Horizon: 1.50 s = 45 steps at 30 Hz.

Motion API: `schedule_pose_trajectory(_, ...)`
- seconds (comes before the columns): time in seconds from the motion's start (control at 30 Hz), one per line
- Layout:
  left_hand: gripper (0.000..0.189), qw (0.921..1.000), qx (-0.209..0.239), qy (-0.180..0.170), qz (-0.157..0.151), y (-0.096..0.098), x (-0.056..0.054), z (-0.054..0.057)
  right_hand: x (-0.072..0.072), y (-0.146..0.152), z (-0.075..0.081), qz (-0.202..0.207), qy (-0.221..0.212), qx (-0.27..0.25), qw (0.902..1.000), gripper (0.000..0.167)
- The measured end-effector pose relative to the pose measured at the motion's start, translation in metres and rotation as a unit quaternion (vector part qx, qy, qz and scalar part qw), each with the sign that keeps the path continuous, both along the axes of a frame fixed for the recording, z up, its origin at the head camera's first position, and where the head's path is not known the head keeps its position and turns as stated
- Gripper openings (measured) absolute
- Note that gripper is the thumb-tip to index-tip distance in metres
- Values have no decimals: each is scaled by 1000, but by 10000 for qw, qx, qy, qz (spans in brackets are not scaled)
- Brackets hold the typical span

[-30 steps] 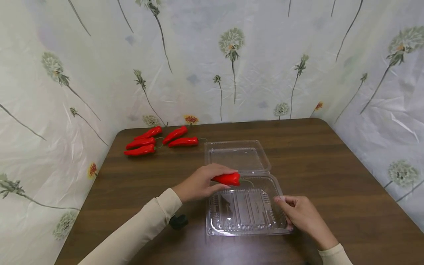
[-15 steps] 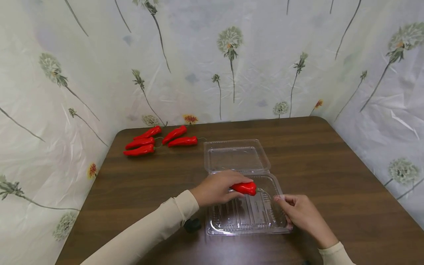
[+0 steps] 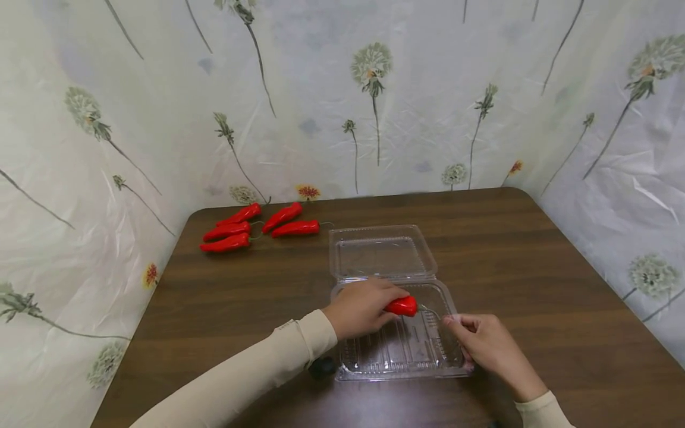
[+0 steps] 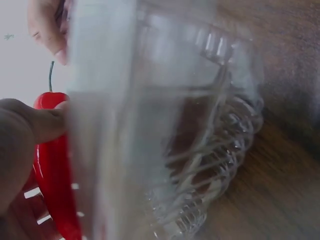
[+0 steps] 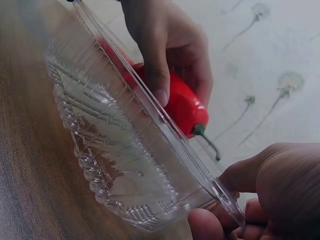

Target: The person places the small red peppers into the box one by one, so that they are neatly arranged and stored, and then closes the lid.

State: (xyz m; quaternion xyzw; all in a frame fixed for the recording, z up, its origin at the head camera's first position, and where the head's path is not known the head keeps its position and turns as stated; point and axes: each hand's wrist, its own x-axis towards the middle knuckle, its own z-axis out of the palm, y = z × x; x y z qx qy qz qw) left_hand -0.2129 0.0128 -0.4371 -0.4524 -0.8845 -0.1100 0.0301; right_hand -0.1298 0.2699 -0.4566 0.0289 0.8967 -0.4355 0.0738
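My left hand (image 3: pixel 364 307) grips a red pepper (image 3: pixel 402 306) with a green stem and holds it over the base of an open clear plastic clamshell container (image 3: pixel 374 356). In the left wrist view the pepper (image 4: pixel 55 175) lies against my fingers (image 4: pixel 27 125), behind the container's wall (image 4: pixel 200 150). The right wrist view shows the pepper (image 5: pixel 182 107) just above the ribbed tray (image 5: pixel 100 150). My right hand (image 3: pixel 484 345) holds the container's right front rim (image 5: pixel 220 195), with its fingers (image 5: pixel 205 225) curled on it.
Several more red peppers (image 3: pixel 251 229) lie grouped at the far left of the brown wooden table (image 3: pixel 535 267). The container's lid (image 3: pixel 382 252) lies open flat behind the base. Flower-printed sheets (image 3: pixel 374 101) wall the table on three sides.
My left hand has carried the pepper to the right and down, from the container's near-left rim to inside over the tray. The right hand has stayed on the rim.
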Motion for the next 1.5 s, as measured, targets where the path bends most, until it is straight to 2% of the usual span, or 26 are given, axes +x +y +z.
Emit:
schedule_pose_trajectory(0.23,41,9991,-250,333,107,7,4,-3,0,2,0,-34,-3,-11,10000,38)
schedule_pose_trajectory(0.53,37,9974,-524,483,115,11,5,-5,0,2,0,16,39,-35,10000,36)
schedule_pose_trajectory(0.67,37,9969,-661,409,119,14,6,-2,0,2,0,76,68,-69,9999,34)
schedule_pose_trajectory(0.9,32,9971,-677,121,317,23,3,-1,-1,3,1,130,29,-37,9999,33)
schedule_pose_trajectory(1.1,32,9941,-974,287,382,30,3,-4,-1,3,1,175,36,-22,9998,32)
schedule_pose_trajectory(1.5,36,9905,-1251,416,395,32,5,-5,-1,3,1,192,81,-18,9998,31)
